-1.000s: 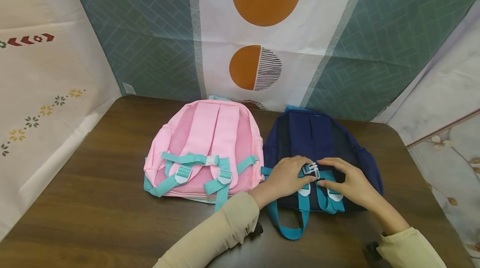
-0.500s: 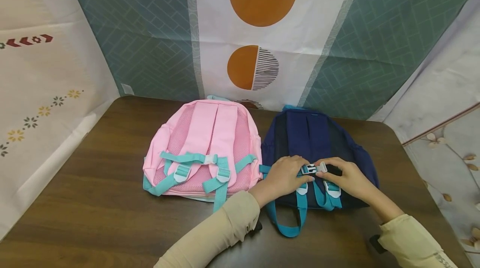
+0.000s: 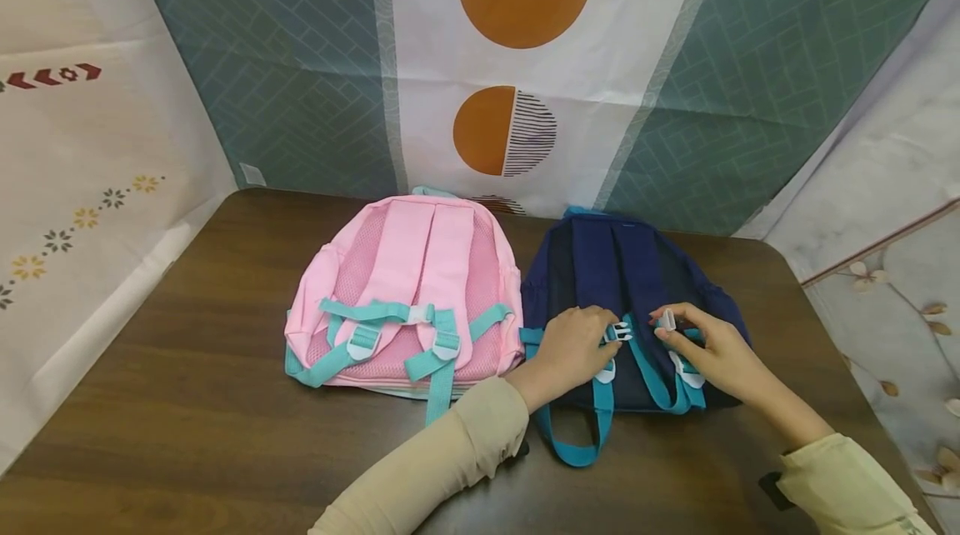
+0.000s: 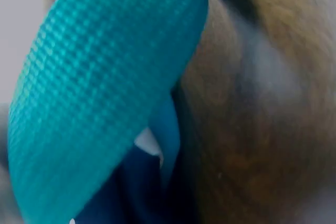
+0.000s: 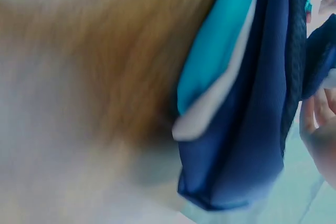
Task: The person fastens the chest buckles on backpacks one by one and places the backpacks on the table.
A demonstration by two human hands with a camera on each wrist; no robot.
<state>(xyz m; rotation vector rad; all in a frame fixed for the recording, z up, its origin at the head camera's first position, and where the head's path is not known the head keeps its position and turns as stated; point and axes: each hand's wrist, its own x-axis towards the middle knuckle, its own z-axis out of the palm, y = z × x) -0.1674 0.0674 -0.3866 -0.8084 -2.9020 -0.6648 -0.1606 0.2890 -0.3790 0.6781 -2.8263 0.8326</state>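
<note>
A navy backpack (image 3: 570, 268) lies with its shoulder straps up on the right of the table. My left hand (image 3: 573, 345) pinches the pronged half of a white side-release buckle (image 3: 619, 332) on its teal strap. In my right hand (image 3: 716, 352), thumb and fingers pinch the buckle's other half, the white socket (image 3: 668, 319). The two halves are apart, with a short gap over the straps. A teal webbing loop (image 4: 105, 93) fills much of the left wrist view. The right wrist view shows the backpack's side (image 5: 247, 145) and fingers (image 5: 321, 109) at the right edge.
Left of the navy one lies a pink backpack (image 3: 348, 260), its teal strap joined by a white buckle (image 3: 418, 315). A teal loop (image 3: 576, 456) hangs toward the near side of the brown table (image 3: 187, 402). A patterned cloth (image 3: 315, 102) hangs behind.
The buckle halves were close, then together or nearly so half a second ago. My right hand has since moved right with the socket half; my left hand stays nearly in place.
</note>
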